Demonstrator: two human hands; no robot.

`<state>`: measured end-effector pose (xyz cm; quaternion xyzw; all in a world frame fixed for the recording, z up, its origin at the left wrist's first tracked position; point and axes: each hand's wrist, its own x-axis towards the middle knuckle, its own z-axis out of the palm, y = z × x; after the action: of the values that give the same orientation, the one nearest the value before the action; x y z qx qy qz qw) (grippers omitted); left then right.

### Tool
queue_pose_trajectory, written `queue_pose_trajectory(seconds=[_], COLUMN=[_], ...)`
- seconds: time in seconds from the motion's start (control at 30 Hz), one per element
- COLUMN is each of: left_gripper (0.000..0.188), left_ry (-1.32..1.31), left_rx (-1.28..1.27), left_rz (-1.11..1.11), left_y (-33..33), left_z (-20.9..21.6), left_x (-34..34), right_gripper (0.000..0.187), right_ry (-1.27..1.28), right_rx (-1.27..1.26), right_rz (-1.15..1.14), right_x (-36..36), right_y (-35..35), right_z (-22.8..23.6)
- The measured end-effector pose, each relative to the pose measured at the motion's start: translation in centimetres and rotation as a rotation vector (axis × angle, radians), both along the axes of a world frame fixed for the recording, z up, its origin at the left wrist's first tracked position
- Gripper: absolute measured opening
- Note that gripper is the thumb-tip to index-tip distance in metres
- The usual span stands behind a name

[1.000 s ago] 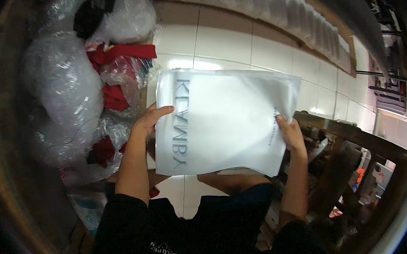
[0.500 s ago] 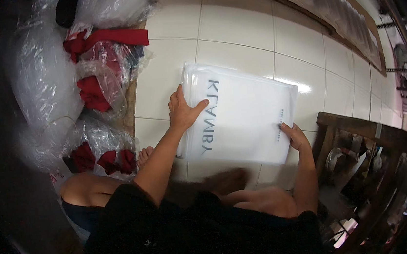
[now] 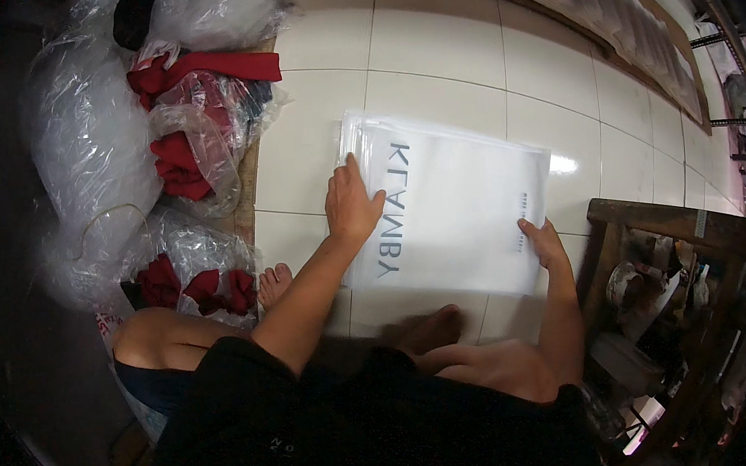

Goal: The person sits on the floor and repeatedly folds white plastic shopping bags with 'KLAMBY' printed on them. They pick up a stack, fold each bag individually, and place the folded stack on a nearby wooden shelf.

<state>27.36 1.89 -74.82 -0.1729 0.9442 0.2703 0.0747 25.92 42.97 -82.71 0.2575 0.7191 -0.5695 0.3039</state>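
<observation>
Smooth plastic bags (image 3: 470, 215), glossy floor tiles (image 3: 435, 38), crinkled shiny wrapping (image 3: 86, 139)

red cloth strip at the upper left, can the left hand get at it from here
Probably yes: the left hand lies on the left edge of the white plastic bags, and only floor tiles show between it and the uncovered end of the red cloth strip.

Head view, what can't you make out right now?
All in the head view:
Fingers of the right hand, mostly hidden beneath the white plastic bags.
Row of white plastic, cut off by the top edge.
Clutter by the wooden frame, too dark and blurred.
</observation>
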Motion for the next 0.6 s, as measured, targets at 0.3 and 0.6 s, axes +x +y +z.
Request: queue_pose_trajectory(seconds=[0.3,0.6], left_gripper=[0.045,0.077], left_ry=[-0.108,0.076], left_rx=[0.175,-0.008], left_rz=[-0.238,-0.070], left_y=[3.3,3.0], left_z=[0.1,-1.1], left_x=[-0.3,-0.5], right_gripper=[0.054,0.051], right_ry=[-0.132,-0.199], right_rx=[-0.078,-0.092], right_rz=[-0.011,0.052], right_x=[-0.7,-2.5], right_y=[0.2,0.3], right_z=[1.0,1.4])
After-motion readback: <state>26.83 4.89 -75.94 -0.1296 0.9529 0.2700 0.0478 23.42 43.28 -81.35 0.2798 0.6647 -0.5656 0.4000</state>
